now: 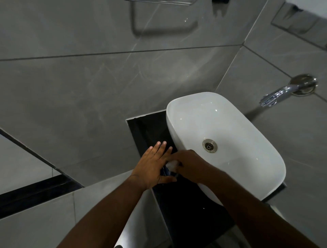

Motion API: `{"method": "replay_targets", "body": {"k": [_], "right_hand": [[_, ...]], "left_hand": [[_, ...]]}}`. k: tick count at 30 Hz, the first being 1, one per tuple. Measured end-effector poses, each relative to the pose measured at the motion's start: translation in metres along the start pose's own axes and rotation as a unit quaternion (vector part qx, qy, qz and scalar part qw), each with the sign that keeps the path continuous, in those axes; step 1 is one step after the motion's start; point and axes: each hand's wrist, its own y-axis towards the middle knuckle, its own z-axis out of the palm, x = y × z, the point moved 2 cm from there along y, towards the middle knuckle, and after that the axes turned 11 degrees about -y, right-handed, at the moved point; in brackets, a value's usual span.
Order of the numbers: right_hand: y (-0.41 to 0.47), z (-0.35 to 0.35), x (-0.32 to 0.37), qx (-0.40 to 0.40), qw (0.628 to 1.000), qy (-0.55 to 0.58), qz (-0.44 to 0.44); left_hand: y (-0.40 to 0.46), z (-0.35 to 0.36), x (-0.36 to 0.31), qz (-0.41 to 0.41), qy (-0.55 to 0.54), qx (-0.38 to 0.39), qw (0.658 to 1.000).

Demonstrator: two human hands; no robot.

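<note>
Right hand (190, 165) fingers curl, pinching white lump (172, 165) just beside left hand (153, 166); left fingers straight, flat on black counter (185, 203) by sink (247, 141).

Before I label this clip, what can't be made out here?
Head view only.
1. Small white thing: mostly covered by the right hand, which grips it beside the left hand; its kind is unclear.
2. Metal rail: cut off by the top edge.
3. Tap: its outlet is blurred.
</note>
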Motion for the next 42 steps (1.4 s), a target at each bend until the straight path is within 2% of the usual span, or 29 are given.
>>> {"method": "replay_targets", "body": {"k": [4, 14, 21, 26, 34, 39, 42], "right_hand": [[0.000, 0.009, -0.005, 0.029, 0.999, 0.004, 0.024], [0.004, 0.016, -0.003, -0.069, 0.997, 0.030, -0.002], [0.001, 0.018, -0.007, -0.091, 0.995, 0.040, 0.005], [-0.013, 0.030, -0.007, -0.097, 0.986, 0.124, 0.045], [-0.015, 0.049, -0.010, -0.113, 0.969, 0.172, 0.137], [-0.011, 0.051, -0.010, -0.124, 0.959, 0.214, 0.136], [-0.004, 0.052, -0.011, -0.143, 0.961, 0.201, 0.128]], "left_hand": [[0.000, 0.000, 0.000, -0.002, 0.005, 0.011, 1.000], [-0.001, 0.003, -0.001, -0.004, -0.006, 0.010, 1.000], [0.004, 0.003, 0.000, 0.013, -0.014, 0.007, 1.000], [-0.001, 0.006, 0.001, -0.013, -0.022, 0.013, 1.000], [-0.006, 0.001, 0.008, -0.031, -0.054, 0.025, 0.998], [-0.013, -0.004, 0.007, -0.070, -0.121, 0.010, 0.990], [-0.018, -0.010, 0.005, -0.084, -0.159, -0.042, 0.983]]}}
